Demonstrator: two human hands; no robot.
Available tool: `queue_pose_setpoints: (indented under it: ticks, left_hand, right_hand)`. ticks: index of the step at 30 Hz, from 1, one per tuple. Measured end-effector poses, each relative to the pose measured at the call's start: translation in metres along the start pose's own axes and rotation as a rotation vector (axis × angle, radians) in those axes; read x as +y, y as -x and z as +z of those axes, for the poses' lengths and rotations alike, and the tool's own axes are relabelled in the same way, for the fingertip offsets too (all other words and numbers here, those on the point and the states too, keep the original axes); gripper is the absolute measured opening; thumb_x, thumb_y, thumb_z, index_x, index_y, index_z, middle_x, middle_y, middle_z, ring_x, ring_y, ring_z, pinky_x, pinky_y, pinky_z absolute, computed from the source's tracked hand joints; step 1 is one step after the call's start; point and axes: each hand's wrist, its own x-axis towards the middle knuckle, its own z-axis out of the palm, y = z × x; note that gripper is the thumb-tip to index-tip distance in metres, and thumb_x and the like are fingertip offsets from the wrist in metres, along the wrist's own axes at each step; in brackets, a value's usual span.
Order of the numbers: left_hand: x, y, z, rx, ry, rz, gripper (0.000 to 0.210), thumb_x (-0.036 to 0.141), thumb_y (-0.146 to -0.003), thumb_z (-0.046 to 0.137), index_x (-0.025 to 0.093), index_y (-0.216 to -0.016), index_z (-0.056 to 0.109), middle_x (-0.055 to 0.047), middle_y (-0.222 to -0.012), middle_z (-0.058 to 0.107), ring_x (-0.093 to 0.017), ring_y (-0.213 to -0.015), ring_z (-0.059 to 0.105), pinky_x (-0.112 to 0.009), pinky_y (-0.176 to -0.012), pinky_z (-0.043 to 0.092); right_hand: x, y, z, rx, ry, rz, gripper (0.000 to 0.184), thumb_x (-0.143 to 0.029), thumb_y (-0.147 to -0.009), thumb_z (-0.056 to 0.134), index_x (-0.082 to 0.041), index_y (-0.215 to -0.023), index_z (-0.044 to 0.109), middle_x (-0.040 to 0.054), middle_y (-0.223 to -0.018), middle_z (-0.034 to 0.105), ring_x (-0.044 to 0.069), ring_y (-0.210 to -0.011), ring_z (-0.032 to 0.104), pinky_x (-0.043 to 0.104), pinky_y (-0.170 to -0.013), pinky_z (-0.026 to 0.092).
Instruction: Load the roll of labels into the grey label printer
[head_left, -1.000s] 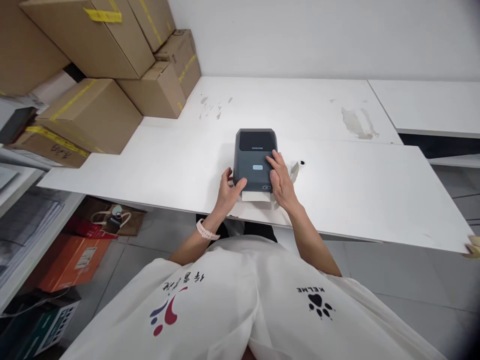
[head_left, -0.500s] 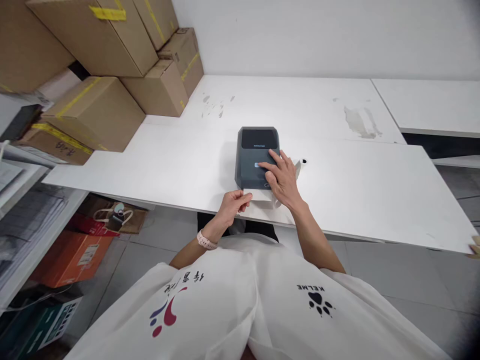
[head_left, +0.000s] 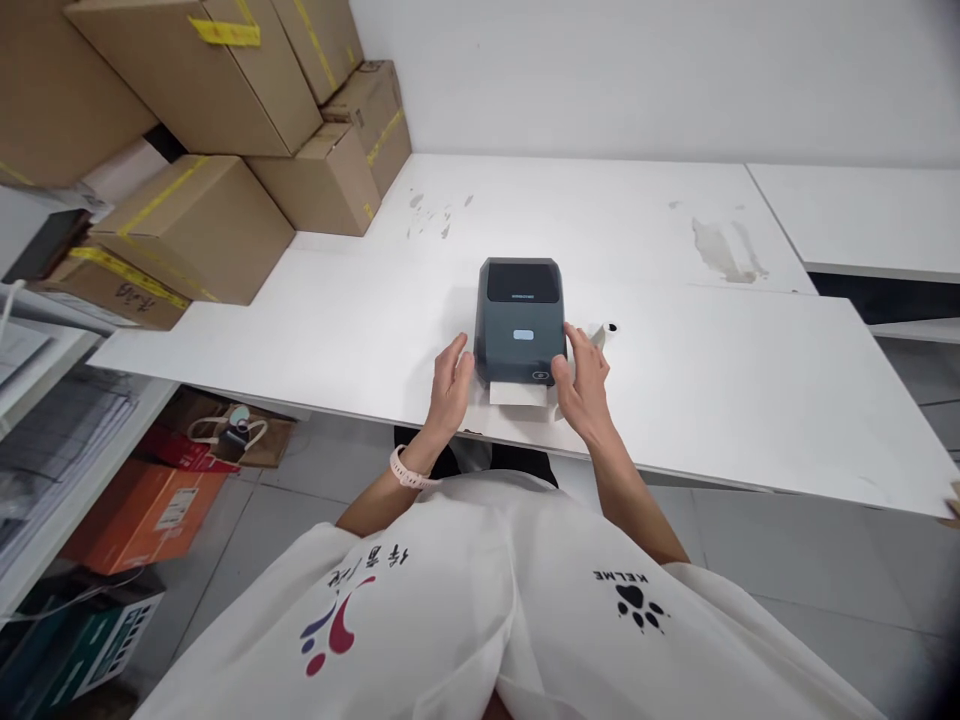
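A dark grey label printer (head_left: 521, 320) stands on the white table, with a strip of white label paper (head_left: 517, 394) sticking out of its front. My left hand (head_left: 450, 388) is just off the printer's left side, fingers apart and holding nothing. On the other side, my right hand (head_left: 585, 385) is open at the printer's right front corner; its thumb and fingertips are at the casing, though I cannot tell how firmly they touch. Behind that hand lies a small white paper roll (head_left: 610, 329), partly hidden, and a bit of paper shows below the thumb.
Brown cardboard boxes (head_left: 199, 225) with yellow tape are stacked at the table's back left. The white table (head_left: 712, 380) has worn patches and its front edge runs near my body. Below on the left are a shelf and an orange box (head_left: 146, 515).
My left hand has let go of the label paper and moved up and left beside the printer. My right hand has come off the printer's top button to its right side.
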Motion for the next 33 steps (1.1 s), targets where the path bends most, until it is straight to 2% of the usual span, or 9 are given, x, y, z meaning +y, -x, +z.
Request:
queue_pose_setpoints:
  ticks: [4,10,13,16,19,22,26,30,33]
  left_hand:
    - [0.003,-0.011,0.007,-0.116,0.008,-0.008,0.059,0.056,-0.101,0.033,0.027,-0.151,0.045,0.0,-0.168,0.032,-0.017,-0.158,0.02,-0.036,-0.131,0.018]
    - [0.013,-0.007,0.009,-0.07,0.096,-0.059,0.062,0.059,-0.099,0.033,0.025,-0.148,0.051,0.0,-0.166,0.035,-0.02,-0.158,0.023,-0.039,-0.13,0.022]
    - [0.029,-0.02,0.003,-0.066,0.132,0.002,0.061,0.059,-0.1,0.031,0.025,-0.141,0.058,-0.001,-0.161,0.044,-0.022,-0.155,0.031,-0.039,-0.128,0.027]
    - [0.042,-0.052,-0.002,-0.061,0.186,0.136,0.059,0.057,-0.101,0.026,0.024,-0.136,0.061,-0.003,-0.151,0.057,-0.023,-0.147,0.045,-0.04,-0.121,0.037]
    - [0.04,-0.087,0.0,0.025,0.082,0.179,0.046,0.046,-0.097,0.042,0.025,-0.134,0.059,-0.005,-0.14,0.064,-0.024,-0.133,0.057,-0.039,-0.108,0.046]
    - [0.026,-0.105,0.005,0.021,-0.187,0.072,0.052,0.035,-0.085,0.059,0.023,-0.136,0.056,-0.008,-0.122,0.07,-0.023,-0.111,0.065,-0.037,-0.095,0.05]
    - [0.015,-0.107,0.013,-0.148,-0.492,-0.091,0.062,0.032,-0.081,0.06,0.021,-0.141,0.049,-0.008,-0.101,0.071,-0.027,-0.096,0.065,-0.038,-0.082,0.048]
    - [0.016,-0.112,0.019,-0.154,-0.614,-0.133,0.051,0.028,-0.08,0.058,0.02,-0.13,0.055,-0.009,-0.099,0.071,-0.029,-0.098,0.065,-0.038,-0.079,0.046]
    - [0.014,-0.119,0.022,-0.155,-0.625,-0.118,0.047,0.024,-0.078,0.058,0.02,-0.125,0.057,-0.01,-0.095,0.07,-0.03,-0.097,0.065,-0.038,-0.078,0.045]
  right_hand:
    - [-0.005,0.002,-0.002,-0.027,-0.068,0.034,0.066,-0.066,-0.1,0.025,-0.03,-0.155,0.034,0.0095,-0.159,0.044,0.033,-0.15,0.035,0.067,-0.121,0.021]
    - [-0.01,0.001,-0.007,-0.017,-0.167,0.045,0.068,-0.07,-0.098,0.028,-0.031,-0.153,0.037,0.0081,-0.157,0.046,0.032,-0.149,0.037,0.063,-0.121,0.027]
    - [-0.012,-0.01,-0.016,-0.015,-0.233,0.023,0.065,-0.069,-0.099,0.028,-0.033,-0.153,0.037,0.0064,-0.159,0.044,0.031,-0.149,0.037,0.06,-0.121,0.032]
    - [-0.017,-0.043,-0.024,0.037,-0.245,-0.07,0.067,-0.069,-0.099,0.023,-0.036,-0.157,0.029,0.004,-0.164,0.035,0.031,-0.153,0.032,0.057,-0.122,0.032]
    - [-0.021,-0.098,-0.025,0.111,-0.175,-0.195,0.068,-0.07,-0.099,0.015,-0.041,-0.161,0.01,-0.0007,-0.168,0.024,0.031,-0.157,0.022,0.057,-0.125,0.025]
    - [-0.022,-0.162,-0.019,0.179,-0.114,-0.246,0.071,-0.073,-0.097,0.016,-0.045,-0.16,-0.001,-0.0032,-0.169,0.019,0.033,-0.158,0.016,0.062,-0.125,0.02]
    - [-0.021,-0.232,-0.014,0.177,-0.159,-0.157,0.081,-0.081,-0.092,0.022,-0.041,-0.161,0.005,-0.0006,-0.167,0.026,0.038,-0.155,0.02,0.067,-0.123,0.013]
    - [-0.029,-0.252,-0.022,0.124,-0.147,-0.053,0.084,-0.083,-0.09,0.029,-0.038,-0.158,0.012,0.0001,-0.165,0.033,0.034,-0.15,0.025,0.066,-0.124,0.007]
    - [-0.04,-0.231,-0.032,0.186,-0.03,-0.219,0.082,-0.077,-0.095,0.032,-0.029,-0.158,0.015,0.0038,-0.167,0.028,0.034,-0.152,0.018,0.062,-0.125,0.013]
